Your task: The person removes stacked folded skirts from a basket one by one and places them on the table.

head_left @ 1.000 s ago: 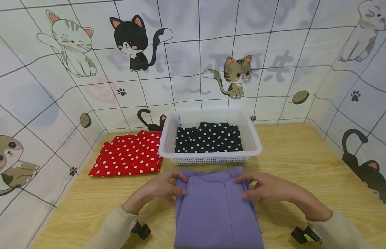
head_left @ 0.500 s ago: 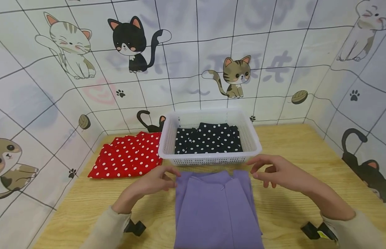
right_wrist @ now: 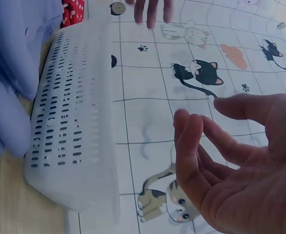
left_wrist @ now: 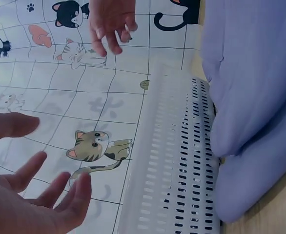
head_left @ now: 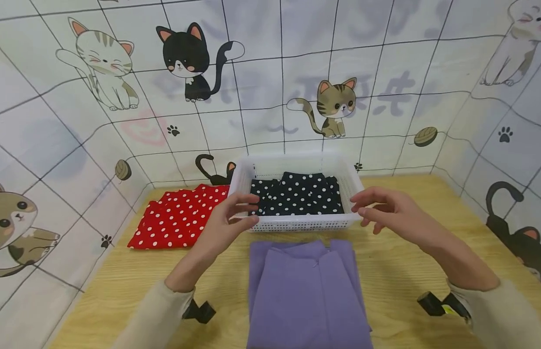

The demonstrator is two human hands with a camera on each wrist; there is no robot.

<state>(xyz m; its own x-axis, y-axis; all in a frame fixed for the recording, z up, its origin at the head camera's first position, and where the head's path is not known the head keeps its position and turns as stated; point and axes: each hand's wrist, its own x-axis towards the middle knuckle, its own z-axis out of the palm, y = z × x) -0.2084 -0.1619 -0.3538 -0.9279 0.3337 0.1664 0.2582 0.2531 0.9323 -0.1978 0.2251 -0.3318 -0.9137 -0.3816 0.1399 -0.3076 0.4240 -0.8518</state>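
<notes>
A folded purple garment (head_left: 305,295) with a small zipper pull lies flat on the table. Beyond it stands a white perforated plastic basket (head_left: 303,224), with black polka-dot fabric (head_left: 298,195) folded inside. My left hand (head_left: 224,220) hovers by the basket's front left corner, fingers parted and holding nothing. On the opposite side, my right hand (head_left: 390,211) is raised at the basket's right corner, loosely bent and holding nothing. Both wrist views show air between the hands and the basket wall (left_wrist: 182,146). The purple folds (right_wrist: 11,73) appear beside the basket in the right wrist view.
Red polka-dot fabric (head_left: 179,218) lies folded left of the basket, partly behind my left hand. The wooden table (head_left: 410,194) meets cat-patterned wall coverings (head_left: 262,87) at the back and sides.
Both hands have let go of the purple garment's upper edge and moved up and forward, to either side of the basket. The garment, basket and fabrics stay where they were.
</notes>
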